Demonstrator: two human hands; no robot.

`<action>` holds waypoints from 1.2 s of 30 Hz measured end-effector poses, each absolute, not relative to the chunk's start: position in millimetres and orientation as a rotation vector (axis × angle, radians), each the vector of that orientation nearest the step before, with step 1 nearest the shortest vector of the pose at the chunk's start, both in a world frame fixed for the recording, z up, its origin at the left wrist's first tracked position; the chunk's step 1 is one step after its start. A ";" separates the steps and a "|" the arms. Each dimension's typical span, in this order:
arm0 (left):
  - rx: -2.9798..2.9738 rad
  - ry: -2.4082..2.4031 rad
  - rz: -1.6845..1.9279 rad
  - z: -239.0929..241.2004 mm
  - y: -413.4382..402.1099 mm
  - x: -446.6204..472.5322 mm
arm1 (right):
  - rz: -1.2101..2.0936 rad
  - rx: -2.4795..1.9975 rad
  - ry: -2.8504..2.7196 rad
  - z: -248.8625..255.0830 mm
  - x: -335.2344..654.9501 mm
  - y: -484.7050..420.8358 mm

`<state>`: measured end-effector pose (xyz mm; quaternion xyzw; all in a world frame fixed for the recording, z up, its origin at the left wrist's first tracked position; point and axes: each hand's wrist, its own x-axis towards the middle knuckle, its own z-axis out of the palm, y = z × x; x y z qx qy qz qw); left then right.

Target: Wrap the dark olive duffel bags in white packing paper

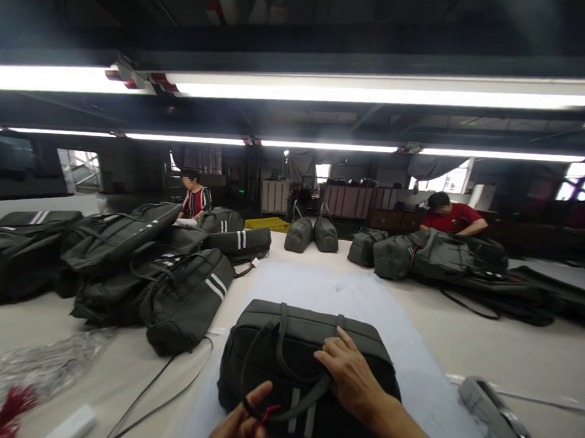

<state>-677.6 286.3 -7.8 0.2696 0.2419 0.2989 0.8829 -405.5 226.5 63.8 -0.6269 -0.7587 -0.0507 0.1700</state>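
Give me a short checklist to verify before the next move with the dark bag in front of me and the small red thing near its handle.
1. Bag lies flat on the white sheet: ok.
2. Right hand rests on top of the bag, steadying it: ok.
3. Left hand pinches a small red piece beside the handle strap: ok, but what the piece is, cannot tell.
4. Whether the red piece is fixed to the strap: cannot tell.
5. Bag zipper closed: cannot tell.
6. Black cord lies on the table to the left, apart from the bag: ok.
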 end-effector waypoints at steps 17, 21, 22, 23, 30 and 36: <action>1.404 0.449 0.794 117.9 388.9 -652.2 | 0.209 -1.626 -1.583 154.3 -438.4 269.7; 1.475 0.467 0.800 122.6 387.8 -637.3 | 0.366 -1.549 -1.494 187.7 -439.9 292.3; 1.519 0.481 0.788 121.9 387.4 -633.3 | 0.429 -1.526 -1.482 192.9 -438.2 296.1; 1.579 0.504 0.782 120.9 386.6 -628.8 | 0.501 -1.503 -1.470 197.0 -436.7 298.8; 1.933 0.951 0.858 107.8 379.2 -601.2 | 0.930 -1.370 -1.429 210.7 -428.6 300.5; 2.027 1.098 0.652 74.7 397.3 -617.8 | 0.923 -1.367 -1.280 214.3 -406.3 302.6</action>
